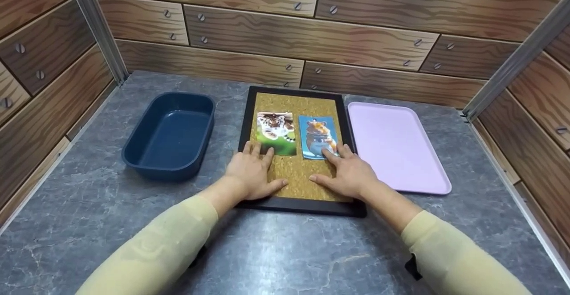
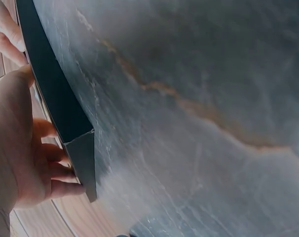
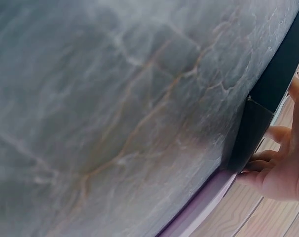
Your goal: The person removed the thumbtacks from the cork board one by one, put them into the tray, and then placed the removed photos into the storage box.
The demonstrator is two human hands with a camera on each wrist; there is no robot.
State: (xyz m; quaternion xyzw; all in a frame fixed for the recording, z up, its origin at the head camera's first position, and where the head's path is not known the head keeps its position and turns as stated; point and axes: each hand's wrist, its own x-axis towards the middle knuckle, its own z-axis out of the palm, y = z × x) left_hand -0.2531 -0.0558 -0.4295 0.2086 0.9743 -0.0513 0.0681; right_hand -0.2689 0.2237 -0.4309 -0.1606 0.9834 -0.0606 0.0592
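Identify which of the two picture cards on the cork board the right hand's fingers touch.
The hamster card: the right hand has fingertips on its lower edge; the tiger card lies by the left hand.

The head view was bright and even, with soft light from above. Small dark shadows sat under the arms on the grey table (image 1: pixel 89 223). The blue tub (image 1: pixel 171 132) had a soft shine inside. The walls bent a little at the picture's edges. Both wrist views were blurry and too close, and a hand (image 2: pixel 21 148) looked washed out and fuzzy.
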